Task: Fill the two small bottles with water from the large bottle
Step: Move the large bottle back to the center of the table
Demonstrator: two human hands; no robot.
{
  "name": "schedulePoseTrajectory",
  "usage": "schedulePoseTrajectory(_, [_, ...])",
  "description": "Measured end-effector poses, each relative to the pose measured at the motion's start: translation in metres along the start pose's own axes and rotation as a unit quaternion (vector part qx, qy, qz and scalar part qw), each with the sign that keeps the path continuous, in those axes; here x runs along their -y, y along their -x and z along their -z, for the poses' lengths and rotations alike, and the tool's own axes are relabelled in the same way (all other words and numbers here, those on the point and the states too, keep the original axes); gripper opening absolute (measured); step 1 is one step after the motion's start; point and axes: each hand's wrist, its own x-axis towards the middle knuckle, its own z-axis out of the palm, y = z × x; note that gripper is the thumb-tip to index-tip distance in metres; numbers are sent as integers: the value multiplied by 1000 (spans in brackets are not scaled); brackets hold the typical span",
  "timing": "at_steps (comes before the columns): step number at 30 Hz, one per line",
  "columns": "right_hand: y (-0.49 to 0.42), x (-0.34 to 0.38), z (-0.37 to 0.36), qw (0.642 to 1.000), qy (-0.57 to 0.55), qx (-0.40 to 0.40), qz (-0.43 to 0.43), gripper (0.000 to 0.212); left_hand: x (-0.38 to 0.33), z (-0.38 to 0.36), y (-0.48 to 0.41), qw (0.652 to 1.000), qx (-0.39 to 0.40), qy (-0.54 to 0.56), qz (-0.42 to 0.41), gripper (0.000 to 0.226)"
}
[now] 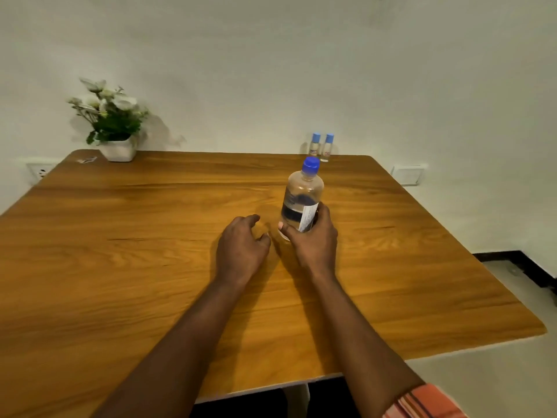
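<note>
Head view: the left hand (241, 245) rests loosely curled and empty on the table (120, 236); the right hand (313, 239) grips the upright, capped large bottle (301, 200). It should steady the base while the left uncaps. The two small bottles (322, 147) stand capped at the far edge.

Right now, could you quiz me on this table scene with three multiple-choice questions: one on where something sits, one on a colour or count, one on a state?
1. Where do the two small bottles stand?
A. at the table's far edge by the wall
B. beside the flower pot
C. in the left hand

2. What colour is the large bottle's cap?
A. red
B. blue
C. white

3. What is the right hand doing?
A. lying flat on the table
B. gripping the large bottle
C. touching the flowers

Answers: 1 A, they stand together at the far edge of the table; 2 B, the cap shows blue; 3 B, its fingers wrap the bottle's lower body.
</note>
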Motion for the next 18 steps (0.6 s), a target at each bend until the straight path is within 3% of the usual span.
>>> schedulePoseTrajectory(8, [5, 33, -90, 995, -24, 87, 31, 75, 66, 52, -27, 996, -50, -41, 56, 49])
schedulePoseTrajectory(18, [-36, 61, -210, 988, -23, 150, 31, 81, 137, 94, -106, 992, -49, -90, 80, 48])
